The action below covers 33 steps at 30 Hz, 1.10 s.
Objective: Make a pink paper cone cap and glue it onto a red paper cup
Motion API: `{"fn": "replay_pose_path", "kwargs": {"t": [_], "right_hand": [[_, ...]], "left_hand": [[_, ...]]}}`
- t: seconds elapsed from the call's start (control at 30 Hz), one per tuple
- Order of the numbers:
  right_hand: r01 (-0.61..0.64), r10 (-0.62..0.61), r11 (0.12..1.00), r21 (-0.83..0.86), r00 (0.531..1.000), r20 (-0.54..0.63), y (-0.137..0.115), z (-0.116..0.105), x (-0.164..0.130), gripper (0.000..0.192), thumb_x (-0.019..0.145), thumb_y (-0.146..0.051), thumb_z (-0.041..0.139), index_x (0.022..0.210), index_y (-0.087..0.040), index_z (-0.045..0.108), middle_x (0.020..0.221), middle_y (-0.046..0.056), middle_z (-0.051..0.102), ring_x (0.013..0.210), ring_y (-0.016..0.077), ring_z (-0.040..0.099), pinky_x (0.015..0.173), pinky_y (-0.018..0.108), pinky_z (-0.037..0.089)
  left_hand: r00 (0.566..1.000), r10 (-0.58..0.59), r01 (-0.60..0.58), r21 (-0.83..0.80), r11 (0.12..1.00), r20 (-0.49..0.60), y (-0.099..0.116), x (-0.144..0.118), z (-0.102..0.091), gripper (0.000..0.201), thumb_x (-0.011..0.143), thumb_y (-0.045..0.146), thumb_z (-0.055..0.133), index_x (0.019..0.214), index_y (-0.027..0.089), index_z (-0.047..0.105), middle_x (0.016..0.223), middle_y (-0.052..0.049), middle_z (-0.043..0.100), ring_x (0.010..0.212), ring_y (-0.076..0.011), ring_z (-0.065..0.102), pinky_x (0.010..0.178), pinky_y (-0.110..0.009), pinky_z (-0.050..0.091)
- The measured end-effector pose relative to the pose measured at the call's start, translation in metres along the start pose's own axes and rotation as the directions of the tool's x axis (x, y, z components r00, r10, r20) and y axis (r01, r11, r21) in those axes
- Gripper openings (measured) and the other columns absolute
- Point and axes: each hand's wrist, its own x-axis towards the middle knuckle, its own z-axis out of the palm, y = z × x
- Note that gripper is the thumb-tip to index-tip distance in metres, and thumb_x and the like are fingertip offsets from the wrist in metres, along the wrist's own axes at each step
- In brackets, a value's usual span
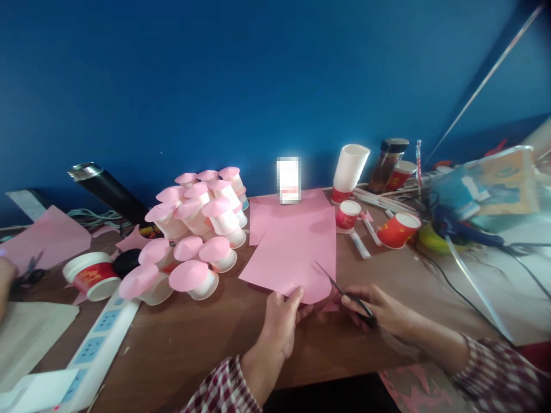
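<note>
My left hand (282, 321) pinches the near edge of a sheet of pink paper (284, 258), thumb on top and fingers underneath. The sheet's lower right corner is cut into a curve. Scissors (359, 304) with dark handles are in my right hand (374, 310), their blades at the sheet's right part near the curved edge. Beneath lies more pink paper (322, 212). To the left stand several paper cups topped with pink paper cones (196, 275), grouped in rows.
On the left are a power strip (97, 344), a red-and-white cup (92, 275), a black flask (109, 192) and another person's hand (5, 284) near a second pair of scissors (31, 275). On the right are red paper cups (398, 232), a glue stick (360, 245) and a hot-glue gun (465, 229). Pink scraps (413, 387) lie below.
</note>
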Motion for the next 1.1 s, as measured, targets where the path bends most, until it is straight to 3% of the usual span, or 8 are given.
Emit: {"fn": "replay_pose_path", "kwargs": {"t": [0.4,0.7,1.1], "right_hand": [[-0.009,0.012,0.995,-0.096,0.999,0.040,-0.001,-0.003,0.004,0.046,0.080,-0.059,0.053,0.066,-0.016,0.050,0.053,-0.002,0.051,0.043,0.0069,0.044,0.043,0.019,0.030],[-0.004,0.010,0.995,-0.104,0.998,0.062,0.002,0.000,0.001,0.039,0.083,-0.051,0.054,0.069,-0.015,0.054,0.053,-0.003,0.051,0.045,0.0074,0.045,0.043,0.018,0.031],[0.008,-0.009,1.000,0.007,0.993,0.117,-0.004,0.008,0.007,0.045,0.081,-0.058,0.053,0.074,-0.014,0.053,0.060,0.000,0.057,0.049,0.0079,0.050,0.047,0.019,0.033]], "left_hand": [[0.996,0.010,-0.007,-0.033,0.999,0.093,0.006,0.000,-0.006,0.027,0.068,0.029,0.073,0.086,0.010,0.067,0.090,-0.011,0.070,0.084,-0.0230,0.066,0.074,-0.035,0.056],[0.999,0.050,-0.052,0.133,0.990,0.016,0.009,0.009,-0.018,0.023,0.067,0.030,0.072,0.078,0.012,0.065,0.075,-0.007,0.069,0.073,-0.0208,0.065,0.061,-0.028,0.051],[0.963,0.251,-0.228,0.200,0.953,-0.095,0.010,0.019,-0.026,0.042,0.057,0.029,0.079,0.091,0.008,0.068,0.087,-0.013,0.072,0.086,-0.0270,0.067,0.078,-0.034,0.051]]}}
